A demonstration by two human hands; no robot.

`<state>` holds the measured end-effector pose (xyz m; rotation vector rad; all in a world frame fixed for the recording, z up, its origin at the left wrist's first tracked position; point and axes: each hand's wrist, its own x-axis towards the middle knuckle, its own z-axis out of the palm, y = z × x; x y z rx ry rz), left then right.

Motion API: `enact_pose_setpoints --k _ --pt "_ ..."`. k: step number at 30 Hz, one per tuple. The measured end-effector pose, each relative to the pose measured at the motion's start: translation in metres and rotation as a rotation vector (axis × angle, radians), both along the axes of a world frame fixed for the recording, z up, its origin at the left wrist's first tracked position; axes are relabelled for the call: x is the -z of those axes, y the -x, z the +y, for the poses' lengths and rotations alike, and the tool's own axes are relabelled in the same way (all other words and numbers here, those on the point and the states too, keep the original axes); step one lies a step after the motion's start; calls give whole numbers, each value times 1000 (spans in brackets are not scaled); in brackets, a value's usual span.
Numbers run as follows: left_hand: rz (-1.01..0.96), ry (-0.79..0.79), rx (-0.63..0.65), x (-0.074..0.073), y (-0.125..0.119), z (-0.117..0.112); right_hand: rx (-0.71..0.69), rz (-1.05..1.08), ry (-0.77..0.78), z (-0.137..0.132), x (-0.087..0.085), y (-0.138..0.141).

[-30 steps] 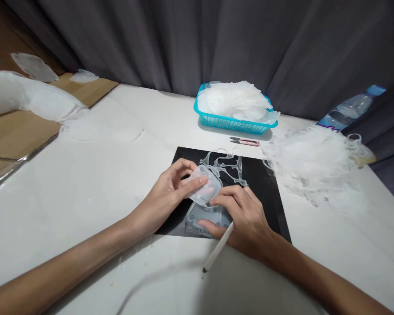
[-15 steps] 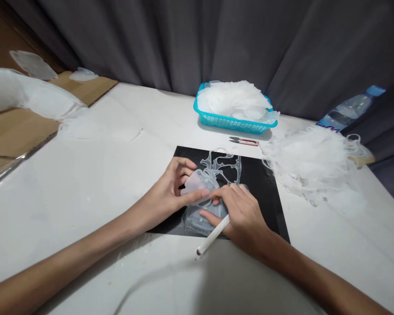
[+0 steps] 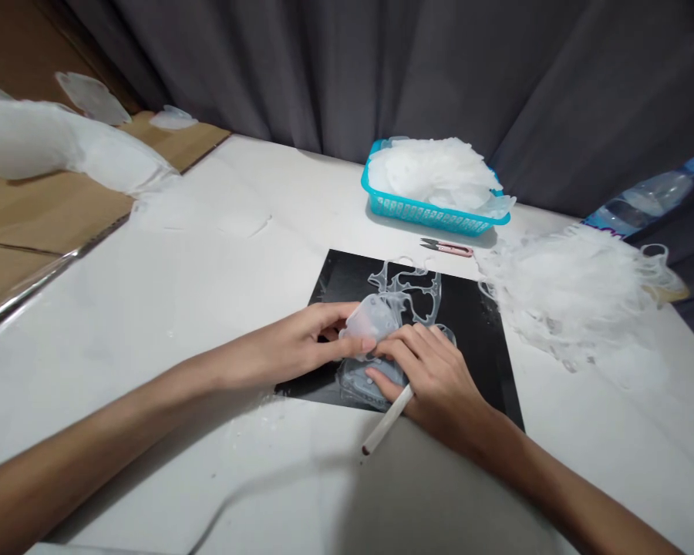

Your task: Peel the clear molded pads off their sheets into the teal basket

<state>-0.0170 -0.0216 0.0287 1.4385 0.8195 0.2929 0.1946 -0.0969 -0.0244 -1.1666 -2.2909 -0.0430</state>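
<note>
My left hand point(image 3: 329, 335) pinches a thin translucent plastic piece point(image 3: 370, 317) between thumb and fingers, its flat side tilted up. Close against it, my right hand point(image 3: 425, 370) curls its fingers at the edge of the plastic. A white pen-like stick point(image 3: 389, 420) is held in that hand, its dark end pointing down toward me. Under both hands lie more clear moulded pieces point(image 3: 364, 383) on a black mat point(image 3: 474, 339). A cut-out translucent plastic frame point(image 3: 433, 297) extends beyond my fingers. The right fingertips are partly hidden.
Behind the mat stands a blue basket point(image 3: 433, 214) heaped with white translucent pieces. Small pink-handled thread snips point(image 3: 448, 247) lie before it. At right are a pile of plastic scraps point(image 3: 578, 293) and a bottle point(image 3: 641, 204). Cardboard point(image 3: 46, 220) with a plastic bag point(image 3: 75, 142) is at left.
The view has shifted, so everything sits further right. My left fingers have drawn in around the plastic piece, which now stands more tilted. My right hand keeps hold of the stick.
</note>
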Motion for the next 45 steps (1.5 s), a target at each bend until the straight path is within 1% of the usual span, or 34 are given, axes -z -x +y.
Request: enact_pose_setpoints --k 3,5,6,11,15,18,22,27,29,32,35,37,45 --pt "-142 165 -107 -2 -6 -8 12 62 -37 0 -2 1" --pt "-208 254 -138 -1 -8 -10 40 128 -57 0 -5 1" --pt "-221 267 -137 0 -8 -10 52 154 -61 0 -6 1" --pt "-163 178 -189 6 -7 -4 59 218 -14 0 -9 -2" --pt "-196 280 -157 7 -6 -2 81 226 -22 0 -11 -4" --pt "-222 304 -160 7 -7 -3 107 234 -58 -1 -12 -4" --pt "-225 331 -208 9 -12 -7 139 238 -81 -1 -12 -4" --pt "-187 339 -339 13 -17 -13 157 189 -97 0 -12 -2" --pt "-174 342 -362 13 -18 -14 148 152 -100 -1 -12 -1" --pt "-192 388 -347 12 -19 -15 140 106 -106 -1 -10 -1" --pt "-227 428 -266 9 -20 -16 141 96 -104 -2 -9 -1" --pt "-208 398 -238 9 -21 -17 134 97 -98 -3 -9 -2" --pt "-122 121 -302 15 -24 -18 140 105 -117 -2 -9 -3"
